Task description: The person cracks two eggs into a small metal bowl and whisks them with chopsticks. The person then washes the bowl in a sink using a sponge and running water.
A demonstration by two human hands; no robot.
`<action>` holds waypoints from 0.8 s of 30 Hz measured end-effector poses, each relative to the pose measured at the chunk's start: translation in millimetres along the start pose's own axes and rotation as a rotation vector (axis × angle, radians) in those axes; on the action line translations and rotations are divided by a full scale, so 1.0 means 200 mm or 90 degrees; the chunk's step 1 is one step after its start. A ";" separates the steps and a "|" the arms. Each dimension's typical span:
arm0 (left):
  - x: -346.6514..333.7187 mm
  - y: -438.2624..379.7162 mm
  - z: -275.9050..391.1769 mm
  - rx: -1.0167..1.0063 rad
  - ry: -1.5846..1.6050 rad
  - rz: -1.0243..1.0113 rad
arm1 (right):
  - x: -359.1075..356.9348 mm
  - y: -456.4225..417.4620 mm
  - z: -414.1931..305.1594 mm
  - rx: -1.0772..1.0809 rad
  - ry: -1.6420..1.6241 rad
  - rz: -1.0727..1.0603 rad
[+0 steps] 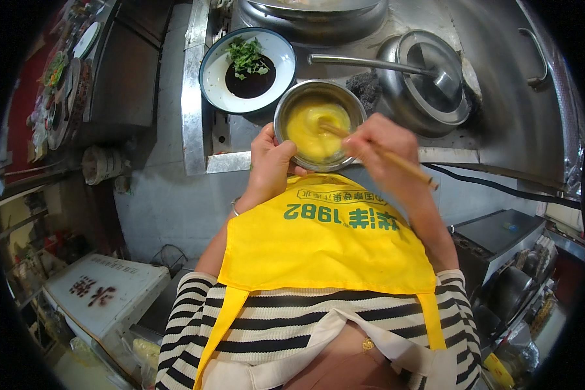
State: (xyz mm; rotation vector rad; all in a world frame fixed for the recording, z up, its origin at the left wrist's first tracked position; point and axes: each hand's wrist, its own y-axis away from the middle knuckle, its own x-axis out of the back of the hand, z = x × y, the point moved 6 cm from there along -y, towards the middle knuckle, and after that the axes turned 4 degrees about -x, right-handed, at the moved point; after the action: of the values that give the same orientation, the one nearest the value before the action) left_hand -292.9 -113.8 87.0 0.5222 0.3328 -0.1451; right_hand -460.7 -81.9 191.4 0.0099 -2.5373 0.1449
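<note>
My left hand [274,155] grips the near left rim of a round stainless steel bowl [281,108], its thumb along the rim. Inside the bowl is yellow beaten egg [302,127], with swirl marks on its surface. In my right hand [387,146] are wooden chopsticks [407,170], slanting down so that their tips sit in the egg. The right hand is slightly blurred. Just beyond the bowl, to the left, stands a white dish with a dark rim [213,73], holding dark sauce [246,87] and chopped green herbs [247,57].
A lidded metal pot [394,105] stands at the right, with a long-handled metal utensil [365,61] across it. Beside it lies a dark scouring pad [363,90]. A large wok [312,22] is at the back. A white chest [112,282] stands at lower left.
</note>
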 end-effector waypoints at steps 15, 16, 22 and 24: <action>0.03 0.00 0.01 -0.004 -0.010 -0.011 | 0.02 0.03 0.04 -0.047 -0.056 -0.021; 0.01 0.00 0.02 -0.004 0.011 -0.016 | -0.02 0.00 0.01 0.025 -0.022 -0.002; 0.05 0.02 0.02 0.003 -0.005 0.010 | 0.04 0.05 0.06 -0.093 -0.032 -0.041; 0.05 0.00 0.02 0.006 -0.004 -0.003 | -0.03 0.00 0.01 0.033 -0.002 0.004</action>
State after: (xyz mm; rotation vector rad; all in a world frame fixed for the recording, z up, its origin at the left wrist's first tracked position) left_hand -282.9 -115.8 86.8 0.5301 0.3273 -0.1530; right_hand -456.5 -82.1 185.2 0.0222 -2.5368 0.2126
